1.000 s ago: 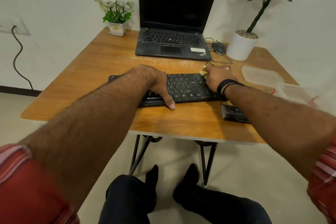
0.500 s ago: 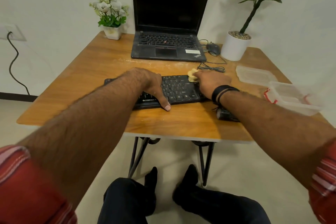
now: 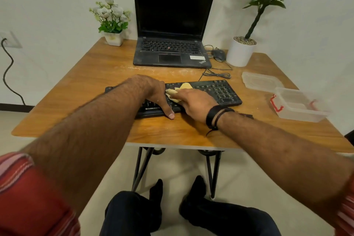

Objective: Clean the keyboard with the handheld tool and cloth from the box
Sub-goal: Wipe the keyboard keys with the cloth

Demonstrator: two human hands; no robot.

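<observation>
Bare table (image 3: 92,82) left of keyboard (image 3: 220,92); box (image 3: 300,107), lid (image 3: 260,82) crowding right.

The wooden table (image 3: 92,90) is carrying a black keyboard (image 3: 220,92), laptop (image 3: 170,51) and mouse (image 3: 218,54). Two potted plants (image 3: 113,23) are standing at the back, a clear box (image 3: 300,105) and lid (image 3: 260,82) lying right.
</observation>
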